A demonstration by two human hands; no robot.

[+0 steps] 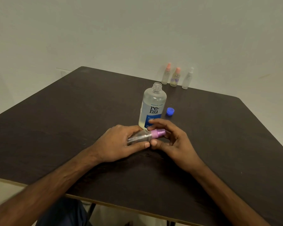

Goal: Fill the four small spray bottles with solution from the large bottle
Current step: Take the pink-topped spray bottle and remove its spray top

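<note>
Small clear plastic spray bottle with a purple pump top [142,137] is held in both hands low over the dark brown tabletop [55,128], about midway across it; whether it touches the surface cannot be told. Nearest the camera, a dark blue trouser leg [64,214] shows under the table's pale front edge. Both bare forearms stretch forward over that edge and converge on the bottle.

The left hand [119,144] lies palm down and wraps the clear body, thumb along the near side, fingers curled over the far side. The right hand [171,141] meets it from the right. Its thumb presses under the purple collar, its middle fingers curl behind the pump top, and its forefinger is held out above the top.

The spray bottle lies nearly level, its long axis running left to right. Its base is hidden in the left palm and its purple top points right.

Directly behind the hands, its foot partly hidden by the right forefinger, stands the large clear solution bottle with a blue and white label [153,105], upright and uncapped. Its round blue screw cap [170,111] sits just to its right, apart from it.

At the far edge, against the pale grey wall [104,30], three more small bottles stand upright in a close row. From left to right they are a pink-topped clear bottle [165,75], a pink-topped bottle with purple marks [174,78] and a white-topped clear bottle [187,79].
</note>
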